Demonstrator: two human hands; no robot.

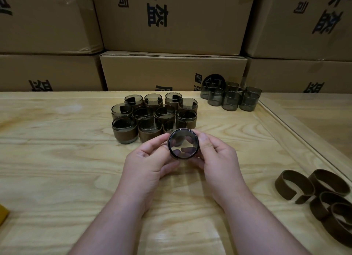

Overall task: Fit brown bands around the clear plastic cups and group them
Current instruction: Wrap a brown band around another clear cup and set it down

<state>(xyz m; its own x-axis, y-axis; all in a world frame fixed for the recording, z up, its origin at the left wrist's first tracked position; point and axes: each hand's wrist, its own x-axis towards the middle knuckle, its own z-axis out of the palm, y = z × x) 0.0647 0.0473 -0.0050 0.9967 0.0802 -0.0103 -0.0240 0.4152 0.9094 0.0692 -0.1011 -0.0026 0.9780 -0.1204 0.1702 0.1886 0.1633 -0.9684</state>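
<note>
Left hand [150,159] and right hand [215,155] each grip one smoky cup [183,145], mouth toward the camera; its band looks seated, so it probably belongs beside the banded group [152,117].

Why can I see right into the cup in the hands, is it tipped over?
Yes, tipped. The cup is held off the table, its open mouth facing the camera, between the left hand and right hand.

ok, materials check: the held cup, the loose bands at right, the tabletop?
Held cup: smoky see-through plastic or glass, glossy; fingers show through its wall.
Loose bands: matte brown, leather-like or felt; they hold open curls, no shine.
Tabletop: pale wood with bold grain, smooth, probably sealed; faint sheen.
</note>
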